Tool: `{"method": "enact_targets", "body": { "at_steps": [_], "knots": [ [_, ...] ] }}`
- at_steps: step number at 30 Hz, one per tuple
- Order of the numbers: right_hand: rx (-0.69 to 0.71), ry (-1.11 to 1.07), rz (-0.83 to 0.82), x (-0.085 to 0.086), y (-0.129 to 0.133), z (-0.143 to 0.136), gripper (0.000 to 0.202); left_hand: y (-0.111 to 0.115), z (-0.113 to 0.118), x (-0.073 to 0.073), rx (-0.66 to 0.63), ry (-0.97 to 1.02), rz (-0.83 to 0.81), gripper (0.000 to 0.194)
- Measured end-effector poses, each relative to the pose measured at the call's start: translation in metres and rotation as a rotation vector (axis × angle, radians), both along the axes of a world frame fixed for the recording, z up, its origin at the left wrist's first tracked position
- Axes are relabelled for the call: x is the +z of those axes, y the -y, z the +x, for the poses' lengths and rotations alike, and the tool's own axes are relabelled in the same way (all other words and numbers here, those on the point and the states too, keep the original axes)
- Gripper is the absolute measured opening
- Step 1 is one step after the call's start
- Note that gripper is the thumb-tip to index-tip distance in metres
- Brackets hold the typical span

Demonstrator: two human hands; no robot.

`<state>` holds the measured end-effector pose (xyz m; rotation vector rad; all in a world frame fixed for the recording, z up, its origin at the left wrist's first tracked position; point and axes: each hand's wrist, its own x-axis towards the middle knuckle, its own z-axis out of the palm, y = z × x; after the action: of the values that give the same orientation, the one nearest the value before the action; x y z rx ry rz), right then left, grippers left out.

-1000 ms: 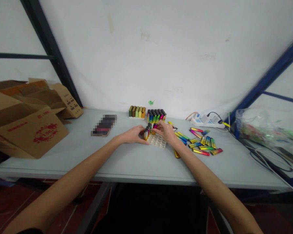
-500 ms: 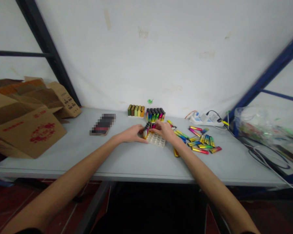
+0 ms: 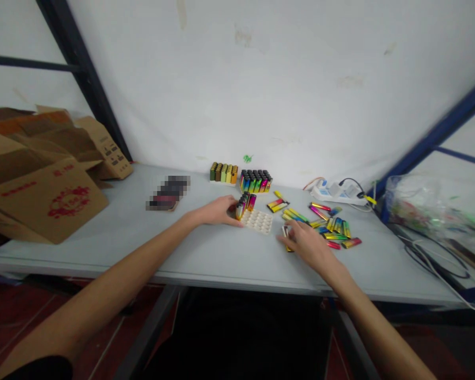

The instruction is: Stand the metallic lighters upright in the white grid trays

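My left hand is curled round the left end of a white tray with round holes. Several shiny lighters with dark tops stand upright in that end, between the thumb and fingers. To the right of the tray, my right hand has its thumb and fingers round a gold lighter lying on the table; the fingers hide part of it. Beyond my right hand lies a loose spread of metallic multicoloured lighters.
Against the wall stand a tray of green-to-orange lighters and one of rainbow lighters. A phone lies left. Cardboard boxes sit far left. A power strip, cables and a plastic bag are on the right.
My right hand has moved from the tray, rightward and nearer me, to the gold lighter. A pink lighter it was at now stands in the tray. My left hand stays at the tray.
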<state>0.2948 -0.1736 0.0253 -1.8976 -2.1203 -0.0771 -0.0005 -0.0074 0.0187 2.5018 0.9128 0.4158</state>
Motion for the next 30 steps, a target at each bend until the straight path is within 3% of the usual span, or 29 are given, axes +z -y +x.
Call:
{"method": "enact_targets", "body": {
  "at_steps": [4,6,10,13,17,21,30],
  "knots": [
    [0.096,-0.134,0.018,-0.011,-0.016,0.010,0.023,0.001,0.000,0.000,-0.001,0.002,0.017,0.066],
    [0.193,-0.249,0.011,-0.003,-0.028,0.015,0.011,0.002,0.000,0.001,-0.005,0.014,0.013,0.066],
    [0.317,-0.651,-0.112,0.021,-0.048,0.006,0.026,0.003,0.000,0.003,-0.026,0.035,0.012,0.064],
    [0.354,-0.927,-0.178,0.030,-0.063,-0.012,0.042,0.003,0.000,0.003,-0.038,0.035,0.009,0.065],
    [0.209,-1.247,-0.174,0.019,-0.080,-0.033,0.059,0.002,0.000,0.001,-0.037,0.024,0.001,0.065],
    [0.020,-1.369,-0.140,0.001,-0.084,-0.042,0.066,0.000,0.000,0.000,-0.042,0.018,0.007,0.064],
    [0.012,-1.365,-0.185,-0.003,-0.080,-0.038,0.061,0.002,0.000,0.002,0.020,0.030,-0.015,0.067]
  ]
}}
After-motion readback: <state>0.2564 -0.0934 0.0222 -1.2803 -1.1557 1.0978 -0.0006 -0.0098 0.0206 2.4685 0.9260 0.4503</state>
